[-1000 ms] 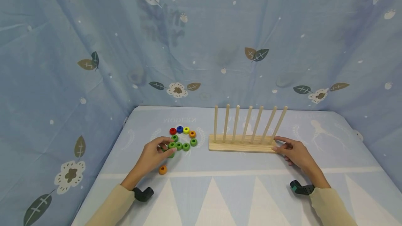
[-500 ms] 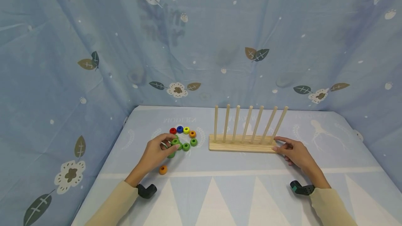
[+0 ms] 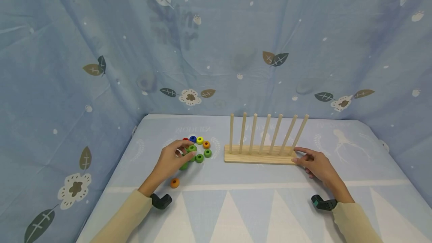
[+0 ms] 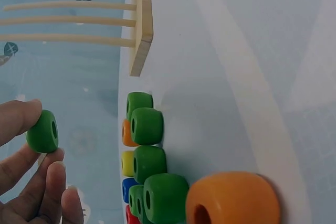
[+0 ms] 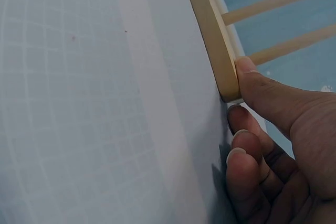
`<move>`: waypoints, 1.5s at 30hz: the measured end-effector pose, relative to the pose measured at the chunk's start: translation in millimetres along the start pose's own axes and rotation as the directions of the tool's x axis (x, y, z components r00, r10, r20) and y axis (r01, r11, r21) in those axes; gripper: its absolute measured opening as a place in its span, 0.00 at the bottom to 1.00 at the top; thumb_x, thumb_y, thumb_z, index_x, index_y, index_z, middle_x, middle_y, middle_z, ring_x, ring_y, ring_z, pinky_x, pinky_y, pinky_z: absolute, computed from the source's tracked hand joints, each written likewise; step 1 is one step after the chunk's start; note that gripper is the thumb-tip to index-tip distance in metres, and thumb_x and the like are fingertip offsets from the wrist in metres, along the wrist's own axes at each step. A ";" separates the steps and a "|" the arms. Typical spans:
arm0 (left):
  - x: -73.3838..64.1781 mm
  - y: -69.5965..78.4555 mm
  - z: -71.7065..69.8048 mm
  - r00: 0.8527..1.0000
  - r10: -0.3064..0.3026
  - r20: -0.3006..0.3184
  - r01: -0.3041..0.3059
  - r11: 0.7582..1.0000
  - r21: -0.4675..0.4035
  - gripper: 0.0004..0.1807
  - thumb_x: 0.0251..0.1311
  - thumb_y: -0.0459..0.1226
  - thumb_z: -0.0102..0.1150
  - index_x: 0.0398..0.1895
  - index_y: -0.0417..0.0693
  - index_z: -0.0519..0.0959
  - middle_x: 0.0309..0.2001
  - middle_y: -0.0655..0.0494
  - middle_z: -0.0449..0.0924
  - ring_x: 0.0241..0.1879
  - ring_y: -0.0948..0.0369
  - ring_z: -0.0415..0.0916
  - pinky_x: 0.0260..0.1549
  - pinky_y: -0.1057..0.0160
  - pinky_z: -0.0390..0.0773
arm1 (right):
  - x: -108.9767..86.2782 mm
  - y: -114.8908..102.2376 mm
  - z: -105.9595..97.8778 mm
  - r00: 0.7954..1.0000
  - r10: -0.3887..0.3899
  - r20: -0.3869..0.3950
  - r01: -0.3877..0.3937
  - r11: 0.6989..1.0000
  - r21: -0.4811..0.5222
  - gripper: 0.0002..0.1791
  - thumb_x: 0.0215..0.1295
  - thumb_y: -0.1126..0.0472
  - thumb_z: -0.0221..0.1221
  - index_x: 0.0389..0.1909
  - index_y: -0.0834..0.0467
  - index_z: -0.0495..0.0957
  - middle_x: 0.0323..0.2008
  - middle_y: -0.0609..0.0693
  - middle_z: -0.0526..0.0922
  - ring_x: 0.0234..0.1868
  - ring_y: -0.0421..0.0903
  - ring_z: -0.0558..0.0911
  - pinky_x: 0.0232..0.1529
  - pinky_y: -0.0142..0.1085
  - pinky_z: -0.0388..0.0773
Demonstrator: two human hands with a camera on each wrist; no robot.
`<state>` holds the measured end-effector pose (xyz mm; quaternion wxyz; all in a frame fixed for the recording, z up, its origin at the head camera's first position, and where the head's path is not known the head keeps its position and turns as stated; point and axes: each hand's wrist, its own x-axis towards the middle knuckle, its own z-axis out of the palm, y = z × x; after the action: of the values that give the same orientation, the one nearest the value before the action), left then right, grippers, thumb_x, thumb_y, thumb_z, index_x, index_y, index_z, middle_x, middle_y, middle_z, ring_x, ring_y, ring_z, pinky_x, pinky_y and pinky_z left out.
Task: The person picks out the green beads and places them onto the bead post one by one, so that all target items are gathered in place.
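My left hand [image 3: 171, 159] pinches a green bead [image 4: 43, 131] between thumb and fingertips, raised above the other beads. Below and around it on the table lie several more green beads [image 3: 199, 158], partly hidden by the hand in the head view. My right hand [image 3: 315, 164] grips the right end of a wooden peg rack [image 3: 260, 158]. In the right wrist view its thumb [image 5: 247, 65] lies on the base, with the other fingers curled by the end. Several bare upright pegs [image 3: 252, 134] stand in a row on that base.
Behind the green beads sit a blue bead [image 3: 192, 139], a yellow bead [image 3: 200, 140], an orange bead [image 3: 206, 144] and a mostly covered red bead [image 3: 185, 139]. Another orange bead [image 3: 174, 183] lies nearer the front. A patterned blue cloth [image 3: 219, 48] hangs behind the table.
The left hand has lifted the green bead and moved a little right and away from the body. My right hand and the peg rack have kept their place.
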<state>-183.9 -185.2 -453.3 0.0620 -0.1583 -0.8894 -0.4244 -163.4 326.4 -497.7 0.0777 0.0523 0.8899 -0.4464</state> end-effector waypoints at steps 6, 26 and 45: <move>4.5 4.6 0.2 1.000 0.020 0.000 -0.020 1.000 0.006 0.19 0.64 0.46 0.71 0.56 0.52 0.84 0.45 0.60 0.82 0.39 0.61 0.77 0.39 0.61 0.80 | -0.2 -0.5 0.3 1.000 -0.010 -0.002 0.010 1.000 -0.006 0.37 0.69 0.45 0.66 0.73 0.59 0.70 0.31 0.53 0.77 0.21 0.44 0.72 0.21 0.36 0.74; 19.5 22.7 4.0 0.999 0.043 0.015 -0.043 0.999 -0.026 0.20 0.66 0.45 0.70 0.59 0.51 0.83 0.49 0.59 0.83 0.42 0.61 0.78 0.42 0.55 0.80 | -0.8 -0.2 0.5 1.000 -0.023 -0.010 0.023 0.999 -0.022 0.35 0.71 0.48 0.66 0.73 0.60 0.70 0.31 0.54 0.77 0.21 0.44 0.73 0.20 0.36 0.75; 33.9 41.0 7.9 0.994 0.104 0.023 -0.102 0.993 -0.059 0.19 0.67 0.45 0.69 0.60 0.59 0.83 0.48 0.61 0.81 0.38 0.58 0.77 0.38 0.57 0.80 | -1.5 0.3 0.7 1.000 -0.014 -0.010 0.013 1.000 -0.011 0.37 0.69 0.46 0.67 0.73 0.59 0.70 0.31 0.54 0.78 0.22 0.44 0.73 0.21 0.37 0.75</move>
<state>-201.9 -147.1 -419.8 0.0675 -0.2113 -0.8682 -0.4440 -161.9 326.0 -498.1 0.0703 0.0482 0.8931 -0.4417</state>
